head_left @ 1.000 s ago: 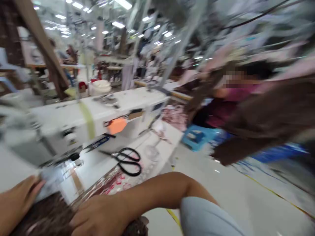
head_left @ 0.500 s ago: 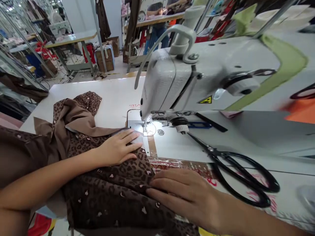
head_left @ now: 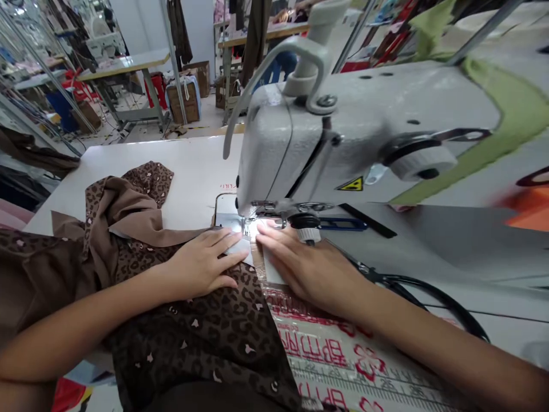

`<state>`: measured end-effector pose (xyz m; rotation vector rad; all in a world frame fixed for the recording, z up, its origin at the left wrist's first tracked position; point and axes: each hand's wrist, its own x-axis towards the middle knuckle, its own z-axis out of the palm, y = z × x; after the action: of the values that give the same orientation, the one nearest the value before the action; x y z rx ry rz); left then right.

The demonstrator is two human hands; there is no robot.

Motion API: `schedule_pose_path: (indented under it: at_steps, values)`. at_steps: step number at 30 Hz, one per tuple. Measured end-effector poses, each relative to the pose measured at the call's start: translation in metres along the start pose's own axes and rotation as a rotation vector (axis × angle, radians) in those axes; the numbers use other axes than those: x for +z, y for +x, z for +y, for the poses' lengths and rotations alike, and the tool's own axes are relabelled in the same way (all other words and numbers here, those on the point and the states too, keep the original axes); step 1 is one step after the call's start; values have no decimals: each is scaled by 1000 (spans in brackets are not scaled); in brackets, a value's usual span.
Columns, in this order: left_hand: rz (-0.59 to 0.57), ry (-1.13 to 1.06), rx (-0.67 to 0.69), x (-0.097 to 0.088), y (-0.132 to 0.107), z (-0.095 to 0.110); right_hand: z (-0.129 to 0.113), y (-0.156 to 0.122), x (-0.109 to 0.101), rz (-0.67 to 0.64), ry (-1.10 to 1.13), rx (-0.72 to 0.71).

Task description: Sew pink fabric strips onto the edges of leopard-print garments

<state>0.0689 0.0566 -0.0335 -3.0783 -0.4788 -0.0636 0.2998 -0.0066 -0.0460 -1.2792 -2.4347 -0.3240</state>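
Note:
A brown leopard-print fabric (head_left: 206,332) lies across the white sewing table (head_left: 128,157), its far end bunched up. My left hand (head_left: 201,260) rests flat on the fabric, fingers stretched toward the needle. My right hand (head_left: 309,266) lies flat beside it, fingertips on a small white piece (head_left: 272,269) just before the presser foot (head_left: 246,223) of the grey sewing machine (head_left: 343,131). Both hands are open and hold nothing.
Black scissors (head_left: 429,292) lie right of my right forearm, partly hidden. A printed red-and-white ruler sheet (head_left: 343,355) covers the table's near edge. Blue snips (head_left: 343,224) lie under the machine arm. Other tables, boxes and hanging cloth fill the room behind.
My right hand has slid forward from the fabric's near edge to the presser foot. The left hand has stayed on the fabric. A second ago the camera was swung to the right.

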Motion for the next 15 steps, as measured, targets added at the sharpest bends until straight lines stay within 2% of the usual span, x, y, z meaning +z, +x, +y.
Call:
schedule_pose_path:
  at_steps: [3,7,15]
  values:
    - [-3,22,-53,2,5,-7,7,-1,4,89,-165,91]
    - [48,9,-132,11,11,-5,14,-6,9,60,-133,27]
    - [64,12,-110,13,11,-3,32,-12,18,100,-183,11]
